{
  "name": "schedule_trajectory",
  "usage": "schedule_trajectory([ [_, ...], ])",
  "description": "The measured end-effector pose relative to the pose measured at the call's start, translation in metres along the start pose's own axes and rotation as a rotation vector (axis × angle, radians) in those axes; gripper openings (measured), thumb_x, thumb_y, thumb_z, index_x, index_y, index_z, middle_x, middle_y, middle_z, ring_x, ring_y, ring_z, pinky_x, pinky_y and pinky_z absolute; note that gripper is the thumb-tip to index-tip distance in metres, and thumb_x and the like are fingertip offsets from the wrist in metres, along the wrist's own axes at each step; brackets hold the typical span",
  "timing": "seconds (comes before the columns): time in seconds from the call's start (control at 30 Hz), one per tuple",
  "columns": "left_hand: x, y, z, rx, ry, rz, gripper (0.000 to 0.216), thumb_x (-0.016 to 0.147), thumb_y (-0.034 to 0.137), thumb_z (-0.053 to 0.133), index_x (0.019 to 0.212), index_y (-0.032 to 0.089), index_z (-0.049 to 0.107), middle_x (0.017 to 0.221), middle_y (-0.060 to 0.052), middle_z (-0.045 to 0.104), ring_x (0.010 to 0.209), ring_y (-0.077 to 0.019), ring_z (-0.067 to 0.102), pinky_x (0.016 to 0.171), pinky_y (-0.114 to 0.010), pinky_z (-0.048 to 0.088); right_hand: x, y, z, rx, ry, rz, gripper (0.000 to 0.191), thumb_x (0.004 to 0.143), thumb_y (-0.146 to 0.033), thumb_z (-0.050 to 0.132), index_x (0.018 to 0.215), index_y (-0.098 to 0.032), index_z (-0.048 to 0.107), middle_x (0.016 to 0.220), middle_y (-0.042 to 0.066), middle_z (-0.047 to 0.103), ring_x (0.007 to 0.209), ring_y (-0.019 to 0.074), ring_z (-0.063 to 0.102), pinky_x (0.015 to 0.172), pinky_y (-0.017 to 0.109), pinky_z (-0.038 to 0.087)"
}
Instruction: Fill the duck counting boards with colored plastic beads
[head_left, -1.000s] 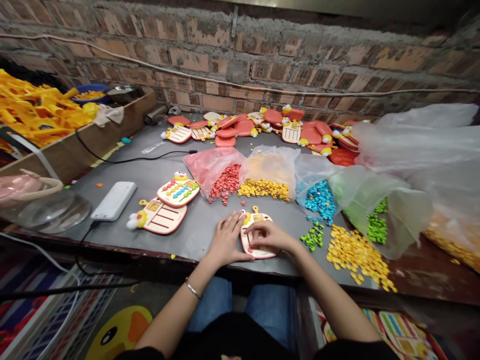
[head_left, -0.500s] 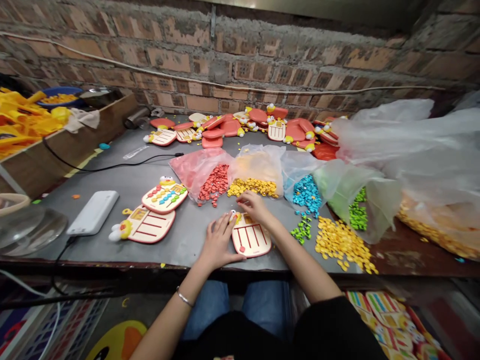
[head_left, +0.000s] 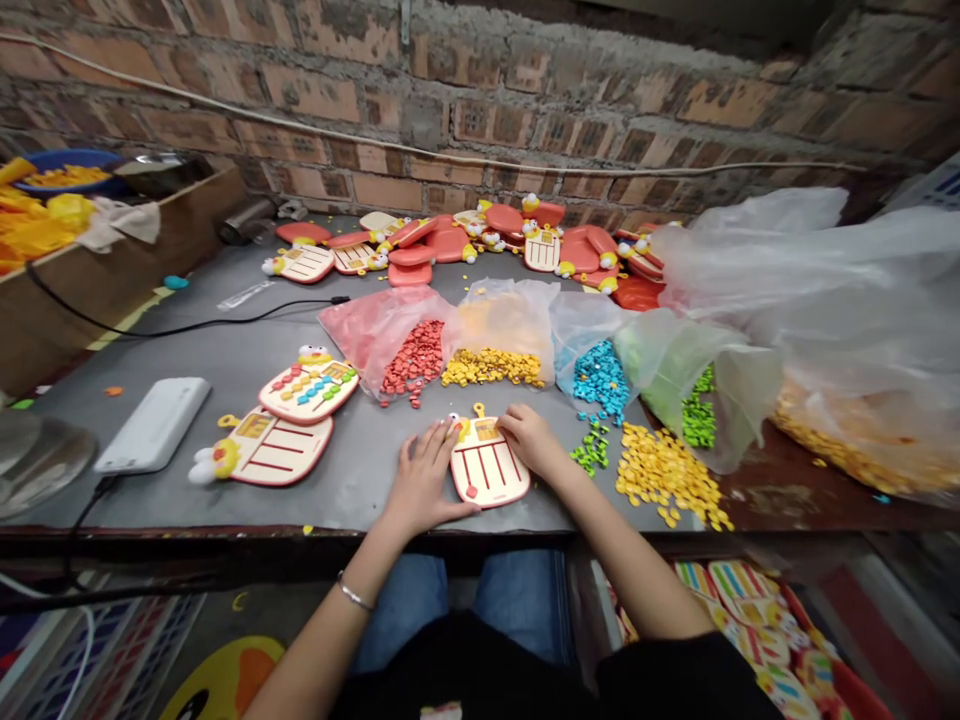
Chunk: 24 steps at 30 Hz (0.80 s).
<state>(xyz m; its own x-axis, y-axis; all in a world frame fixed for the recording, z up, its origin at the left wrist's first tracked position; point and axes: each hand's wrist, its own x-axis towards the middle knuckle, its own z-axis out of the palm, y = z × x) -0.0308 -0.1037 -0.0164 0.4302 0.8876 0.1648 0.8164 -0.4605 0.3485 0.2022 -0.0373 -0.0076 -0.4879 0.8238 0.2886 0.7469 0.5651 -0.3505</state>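
A cream, red-edged toy board with slots and a cartoon duck head lies flat on the table in front of me. One red bead sits at the lower end of its left slot. My left hand grips the board's left side, fingers by the head and thumb along the bottom edge. At the upper right edge, my right hand touches the board with its fingers bent together; their tips are partly hidden, and anything between them cannot be made out. To the left, a beaded board overlaps a slotted board.
Bags of red beads, yellow beads, blue beads and green beads stand beyond the hands. Loose yellow pieces lie at right. A white power bank with a cable is at left. More boards are heaped by the wall.
My right hand has come down from beside the yellow beads to the board's upper right edge. My left hand stays on the board. The whole view has shifted slightly.
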Motion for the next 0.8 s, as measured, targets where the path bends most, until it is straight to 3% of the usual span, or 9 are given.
schedule_trajectory([
  [0.17, 0.000, 0.000, -0.001, -0.002, -0.019, -0.001, 0.113, 0.063, 0.067, 0.071, 0.152, 0.018, 0.021, 0.155, -0.016, 0.027, 0.141, -0.0343, 0.027, 0.112, -0.049, 0.019, -0.012, -0.003, -0.005, 0.255, -0.055, -0.051, 0.014, 0.090, -0.013, 0.055, 0.079, -0.016, 0.064, 0.076, 0.004, 0.058, 0.071, 0.0157, 0.054, 0.065, 0.025, 0.043],
  [0.33, -0.001, -0.003, 0.002, -0.010, -0.016, 0.013, 0.114, 0.063, 0.065, 0.071, 0.152, 0.017, 0.019, 0.156, -0.015, 0.026, 0.141, -0.0344, 0.026, 0.112, -0.049, 0.019, 0.006, -0.035, 0.014, 0.415, -0.060, -0.137, 0.011, 0.088, -0.013, 0.057, 0.085, -0.017, 0.066, 0.086, 0.006, 0.068, 0.083, 0.0177, 0.060, 0.078, 0.030, 0.047],
  [0.5, -0.002, -0.004, 0.002, -0.029, -0.015, 0.011, 0.112, 0.064, 0.064, 0.071, 0.152, 0.017, 0.019, 0.156, -0.014, 0.026, 0.142, -0.0324, 0.025, 0.112, -0.046, 0.020, 0.012, -0.046, 0.011, 0.675, -0.321, -0.124, 0.018, 0.079, -0.019, 0.068, 0.097, -0.017, 0.067, 0.079, 0.002, 0.068, 0.069, 0.0146, 0.061, 0.067, 0.024, 0.047],
  [0.57, -0.001, -0.003, 0.002, -0.033, -0.022, 0.013, 0.112, 0.064, 0.065, 0.070, 0.152, 0.017, 0.020, 0.156, -0.015, 0.025, 0.143, -0.0325, 0.024, 0.112, -0.047, 0.020, 0.022, -0.042, 0.005, 0.735, -0.303, -0.082, 0.016, 0.081, -0.022, 0.068, 0.095, -0.016, 0.068, 0.079, 0.002, 0.068, 0.069, 0.0146, 0.061, 0.066, 0.024, 0.047],
  [0.67, -0.001, -0.004, 0.004, -0.034, -0.025, 0.007, 0.112, 0.063, 0.066, 0.070, 0.151, 0.014, 0.023, 0.156, -0.018, 0.026, 0.143, -0.0342, 0.024, 0.112, -0.049, 0.021, 0.057, -0.042, 0.009, 0.614, -0.108, 0.001, 0.011, 0.087, -0.021, 0.060, 0.092, -0.015, 0.068, 0.081, 0.003, 0.065, 0.072, 0.0143, 0.058, 0.068, 0.025, 0.046],
  [0.8, -0.002, -0.005, 0.005, -0.038, -0.018, 0.007, 0.107, 0.063, 0.066, 0.071, 0.147, 0.013, 0.032, 0.152, -0.019, 0.032, 0.141, -0.0356, 0.026, 0.112, -0.049, 0.023, 0.116, -0.056, 0.038, 0.306, -0.165, -0.101, 0.020, 0.081, -0.013, 0.066, 0.101, -0.016, 0.066, 0.100, 0.006, 0.057, 0.083, 0.0138, 0.055, 0.077, 0.025, 0.044],
])
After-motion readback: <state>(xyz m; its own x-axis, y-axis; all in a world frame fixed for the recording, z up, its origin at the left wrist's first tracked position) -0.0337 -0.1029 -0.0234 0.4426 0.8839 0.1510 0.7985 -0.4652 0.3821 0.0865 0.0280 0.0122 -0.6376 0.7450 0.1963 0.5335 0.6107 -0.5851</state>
